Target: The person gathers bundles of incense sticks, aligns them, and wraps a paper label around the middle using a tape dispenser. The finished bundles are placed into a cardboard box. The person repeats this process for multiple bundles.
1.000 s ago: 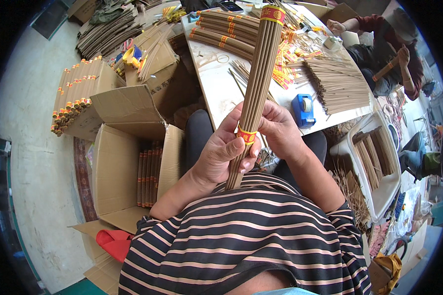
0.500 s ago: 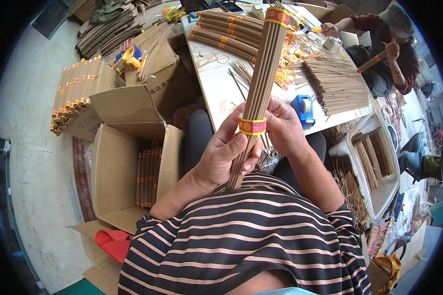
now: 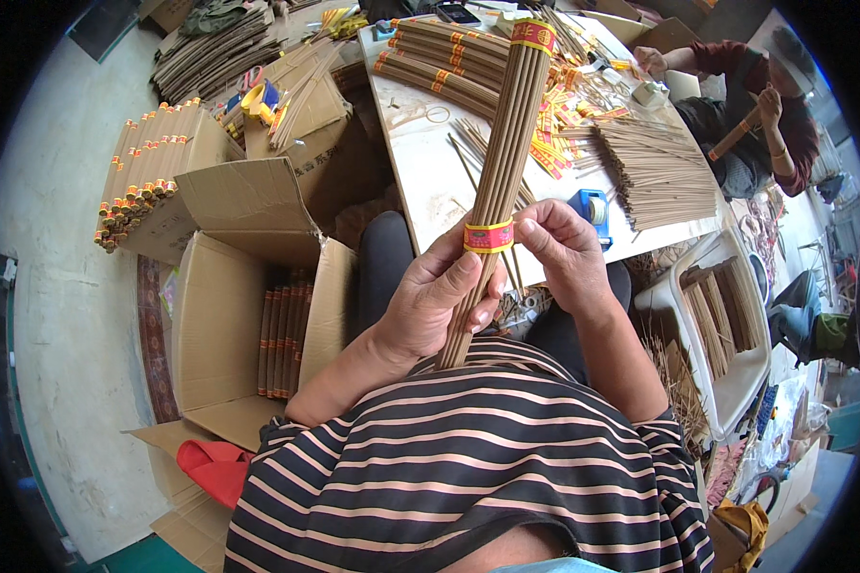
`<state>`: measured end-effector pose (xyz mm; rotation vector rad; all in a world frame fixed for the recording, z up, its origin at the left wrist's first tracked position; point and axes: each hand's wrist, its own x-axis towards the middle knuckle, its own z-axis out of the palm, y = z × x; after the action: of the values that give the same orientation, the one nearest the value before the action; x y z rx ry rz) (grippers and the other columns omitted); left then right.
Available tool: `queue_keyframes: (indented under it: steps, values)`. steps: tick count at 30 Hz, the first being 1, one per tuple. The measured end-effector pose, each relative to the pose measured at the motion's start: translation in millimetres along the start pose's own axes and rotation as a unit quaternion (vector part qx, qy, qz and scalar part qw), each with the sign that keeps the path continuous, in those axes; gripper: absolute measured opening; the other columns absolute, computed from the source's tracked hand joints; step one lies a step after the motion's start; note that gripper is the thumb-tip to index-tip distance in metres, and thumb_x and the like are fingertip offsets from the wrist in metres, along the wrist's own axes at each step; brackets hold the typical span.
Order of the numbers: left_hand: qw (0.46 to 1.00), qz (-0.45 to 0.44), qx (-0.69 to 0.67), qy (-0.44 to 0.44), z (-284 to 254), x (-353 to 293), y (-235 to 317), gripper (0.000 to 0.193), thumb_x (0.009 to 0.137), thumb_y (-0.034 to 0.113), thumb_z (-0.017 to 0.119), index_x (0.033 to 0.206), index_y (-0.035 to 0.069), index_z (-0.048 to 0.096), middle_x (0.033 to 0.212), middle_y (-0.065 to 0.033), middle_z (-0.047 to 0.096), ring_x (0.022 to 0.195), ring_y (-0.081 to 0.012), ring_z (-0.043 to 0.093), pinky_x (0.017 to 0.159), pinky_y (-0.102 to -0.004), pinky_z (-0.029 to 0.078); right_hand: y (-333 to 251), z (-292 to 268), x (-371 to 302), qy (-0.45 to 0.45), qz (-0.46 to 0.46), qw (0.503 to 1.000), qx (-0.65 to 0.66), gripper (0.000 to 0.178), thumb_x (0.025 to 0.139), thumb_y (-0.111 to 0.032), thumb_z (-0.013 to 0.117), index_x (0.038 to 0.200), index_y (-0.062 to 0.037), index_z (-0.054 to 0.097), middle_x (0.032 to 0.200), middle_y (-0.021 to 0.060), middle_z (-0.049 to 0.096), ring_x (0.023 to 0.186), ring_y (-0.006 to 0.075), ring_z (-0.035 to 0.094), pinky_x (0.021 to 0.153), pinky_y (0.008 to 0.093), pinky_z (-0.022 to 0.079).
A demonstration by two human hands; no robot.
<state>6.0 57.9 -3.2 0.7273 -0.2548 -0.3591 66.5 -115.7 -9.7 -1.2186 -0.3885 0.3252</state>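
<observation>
The left hand [image 3: 440, 291] is closed around the lower part of a bundle of brown sticks [image 3: 508, 143], its thumb lying across the near side, and this grip appears to carry the whole weight. The bundle stands tilted in front of the striped shirt [image 3: 449, 430], its far end leaning a little to the right above the white table [image 3: 416, 172], its near end close to the shirt. One upper band [image 3: 533, 35], red and yellow, goes around the far end; a lower band [image 3: 488, 237] goes around the sticks just above the left thumb. The right hand [image 3: 573, 258] is half curled, with thumb and forefinger at the right edge of the lower band; whether they pinch the paper or only rest beside it, I cannot tell. If the left fingers would loosen, the sticks could slide lengthwise and make the ends uneven, because the bands are perhaps only thin paper. A hard pull by the right hand could tear the lower band or turn it crooked. If the right elbow swings outward, the hand could push the blue tape dispenser [image 3: 584, 201], which is just behind it at the table edge, and possibly disturb the loose sticks [image 3: 659, 172] lying farther right.
</observation>
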Motion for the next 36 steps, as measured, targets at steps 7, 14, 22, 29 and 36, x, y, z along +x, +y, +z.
queue_keyframes:
  steps: [7, 14, 22, 29, 36]
  values:
    - [0.999, -0.01, -0.033, -0.014, 3, 2, 1, 0.051, 0.094, 0.027, 0.046, 0.139, 0.014, 0.027, 0.081, -0.0056, 0.049, 0.058, -0.0071, 0.046, 0.051, -0.0173, 0.041, -33, -5, 11, -0.023, -0.053, 0.998, -0.033, 0.048, 0.07, -0.007, 0.052, 0.116, 0.0046, 0.051, 0.114, 0.0106, 0.056, 0.108, 0.0176, 0.051, 0.096, 0.0309, 0.036]
    - [0.994, -0.062, 0.075, -0.042, 3, 17, 21, 0.048, 0.095, 0.023, 0.044, 0.139, 0.014, 0.028, 0.079, -0.0033, 0.049, 0.057, -0.0057, 0.045, 0.05, -0.0144, 0.04, -52, 1, 18, -0.106, 0.033, 0.983, -0.148, 0.03, 0.081, -0.005, 0.062, 0.109, 0.0051, 0.058, 0.097, 0.0049, 0.061, 0.087, 0.0083, 0.055, 0.079, 0.0235, 0.044]
    - [0.998, -0.062, 0.017, -0.028, -5, 11, 28, 0.049, 0.094, 0.025, 0.047, 0.138, 0.013, 0.029, 0.079, -0.0046, 0.049, 0.057, -0.006, 0.046, 0.047, -0.0146, 0.039, -32, 4, 3, -0.065, 0.12, 0.976, -0.171, 0.015, 0.084, -0.013, 0.064, 0.087, 0.0013, 0.063, 0.078, 0.0014, 0.063, 0.073, 0.0061, 0.056, 0.065, 0.0202, 0.046]
    - [0.997, -0.067, 0.025, -0.033, -10, 7, 26, 0.049, 0.094, 0.025, 0.047, 0.137, 0.012, 0.031, 0.079, -0.0042, 0.05, 0.057, -0.0057, 0.046, 0.048, -0.0141, 0.039, -31, 6, -4, -0.092, 0.137, 0.986, -0.02, 0.024, 0.088, -0.017, 0.057, 0.098, 0.0043, 0.059, 0.088, 0.0074, 0.062, 0.08, 0.0129, 0.059, 0.07, 0.0243, 0.047]
    - [0.989, -0.109, 0.073, -0.07, -5, 2, 27, 0.052, 0.094, 0.022, 0.046, 0.14, 0.008, 0.025, 0.077, -0.0034, 0.049, 0.057, -0.0028, 0.044, 0.052, -0.0128, 0.041, -19, 1, 8, -0.169, 0.292, 0.933, 0.126, 0.037, 0.094, -0.028, 0.042, 0.106, 0.004, 0.055, 0.088, 0.0127, 0.063, 0.076, 0.0173, 0.062, 0.072, 0.0261, 0.051]
